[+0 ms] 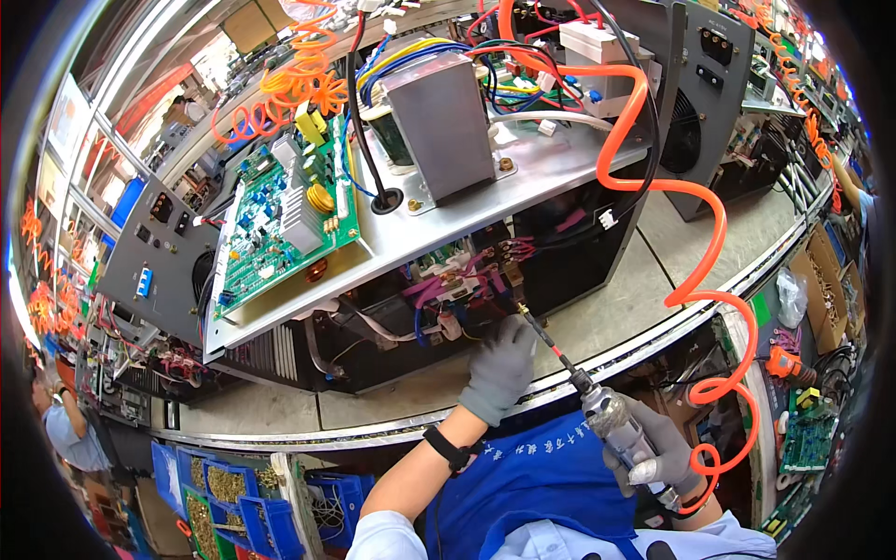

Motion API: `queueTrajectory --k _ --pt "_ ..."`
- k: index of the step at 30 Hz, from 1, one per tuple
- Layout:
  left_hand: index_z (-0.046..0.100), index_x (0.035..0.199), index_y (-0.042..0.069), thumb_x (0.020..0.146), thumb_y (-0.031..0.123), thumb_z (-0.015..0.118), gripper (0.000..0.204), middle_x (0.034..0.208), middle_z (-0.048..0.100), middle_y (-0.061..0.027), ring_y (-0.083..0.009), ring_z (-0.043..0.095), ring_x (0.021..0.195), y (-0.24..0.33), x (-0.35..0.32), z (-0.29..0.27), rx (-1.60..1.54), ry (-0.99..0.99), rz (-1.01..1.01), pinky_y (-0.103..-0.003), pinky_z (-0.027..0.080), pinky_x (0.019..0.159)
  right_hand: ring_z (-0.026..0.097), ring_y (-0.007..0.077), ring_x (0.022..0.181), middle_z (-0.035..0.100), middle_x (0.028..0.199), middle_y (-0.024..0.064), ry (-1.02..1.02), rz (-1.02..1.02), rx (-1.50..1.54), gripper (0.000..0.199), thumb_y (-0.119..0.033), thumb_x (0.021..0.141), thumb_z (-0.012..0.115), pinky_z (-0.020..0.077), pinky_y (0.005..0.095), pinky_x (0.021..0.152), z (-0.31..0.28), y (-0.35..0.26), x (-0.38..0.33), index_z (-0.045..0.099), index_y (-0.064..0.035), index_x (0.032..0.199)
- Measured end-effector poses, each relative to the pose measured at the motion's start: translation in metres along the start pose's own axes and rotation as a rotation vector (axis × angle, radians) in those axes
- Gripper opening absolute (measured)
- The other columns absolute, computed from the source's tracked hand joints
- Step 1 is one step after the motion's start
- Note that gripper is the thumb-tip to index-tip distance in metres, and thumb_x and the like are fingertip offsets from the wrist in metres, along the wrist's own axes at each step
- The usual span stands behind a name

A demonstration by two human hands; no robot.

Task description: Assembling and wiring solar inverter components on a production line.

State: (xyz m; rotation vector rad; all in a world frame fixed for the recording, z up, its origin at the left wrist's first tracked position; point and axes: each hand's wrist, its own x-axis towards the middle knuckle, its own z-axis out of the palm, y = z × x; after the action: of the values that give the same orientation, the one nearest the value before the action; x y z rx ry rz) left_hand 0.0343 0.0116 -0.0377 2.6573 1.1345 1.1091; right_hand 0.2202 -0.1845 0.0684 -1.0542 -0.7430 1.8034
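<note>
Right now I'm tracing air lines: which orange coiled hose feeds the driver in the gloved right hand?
The thick orange hose looping down the right side to the right hand; the thinner coils hang upper left.

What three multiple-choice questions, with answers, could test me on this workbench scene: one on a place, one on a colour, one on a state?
1. Where does the green printed circuit board sit?
A. On the left part of the grey metal chassis plate
B. In a blue parts bin
C. On the floor

2. What colour is the coiled air hose running to the silver pneumatic screwdriver?
A. Black
B. Orange
C. White

3. What is the right hand doing?
A. Resting open on the bench
B. Holding a circuit board
C. Gripping the screwdriver

Answers:
1 A: the board lies on the plate's left side.
2 B: the orange coil runs down to the tool's rear end.
3 C: the grey-gloved fingers wrap the tool's body, while the left hand is by its bit.
</note>
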Motion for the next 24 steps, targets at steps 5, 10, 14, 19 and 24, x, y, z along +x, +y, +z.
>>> queueTrajectory --k 5,10,14,19,24 --pt "0.057 0.098 0.006 0.09 0.006 0.055 0.009 0.094 0.064 -0.0118 -0.0226 0.065 0.072 0.008 0.016 -0.023 -0.414 0.242 -0.429 -0.032 0.052 0.063 0.06 0.0177 0.066 0.058 0.088 0.0125 -0.044 0.006 0.011 0.1 -0.019 0.063 0.08 0.0515 0.0303 0.052 0.01 -0.006 0.01 0.029 -0.0021 0.148" --pt "0.056 0.109 -0.001 0.097 0.007 0.05 0.015 0.083 0.065 -0.0082 -0.0088 0.059 0.055 0.003 0.022 -0.038 -0.85 0.142 -0.824 -0.022 0.041 0.044 0.06 0.0169 0.063 0.058 0.088 0.0117 -0.04 0.043 -0.014 0.094 -0.016 0.063 0.075 0.0513 0.0299 0.052 0.023 -0.011 0.023 0.033 -0.0027 0.146" --pt "0.058 0.099 -0.001 0.097 0.005 0.05 0.01 0.07 0.06 -0.0045 -0.0082 0.051 0.048 0.005 0.023 -0.037 -0.957 0.294 -0.755 -0.023 0.038 0.043 0.06 0.018 0.057 0.057 0.085 0.0118 0.008 0.057 -0.019 0.098 -0.031 0.06 0.081 0.0508 0.0291 0.048 0.032 -0.012 0.031 0.037 0.0012 0.141" --pt "0.058 0.099 0.0 0.096 0.001 0.05 0.009 0.076 0.061 -0.0049 -0.0086 0.055 0.052 0.004 0.023 -0.035 -0.92 0.334 -0.707 -0.023 0.04 0.043 0.06 0.0171 0.056 0.056 0.083 0.0102 0.008 0.088 0.034 0.095 -0.033 0.06 0.08 0.0498 0.029 0.047 0.035 -0.012 0.036 0.039 0.0004 0.139" --pt "0.058 0.099 0.0 0.096 0.001 0.05 0.009 0.08 0.063 -0.0063 -0.0084 0.054 0.052 -0.002 0.022 -0.032 -0.9 0.31 -0.762 -0.022 0.04 0.043 0.059 0.0171 0.056 0.057 0.084 0.0104 -0.008 0.083 0.064 0.096 -0.033 0.061 0.081 0.0501 0.0294 0.048 0.036 -0.009 0.041 0.038 -0.0004 0.14"
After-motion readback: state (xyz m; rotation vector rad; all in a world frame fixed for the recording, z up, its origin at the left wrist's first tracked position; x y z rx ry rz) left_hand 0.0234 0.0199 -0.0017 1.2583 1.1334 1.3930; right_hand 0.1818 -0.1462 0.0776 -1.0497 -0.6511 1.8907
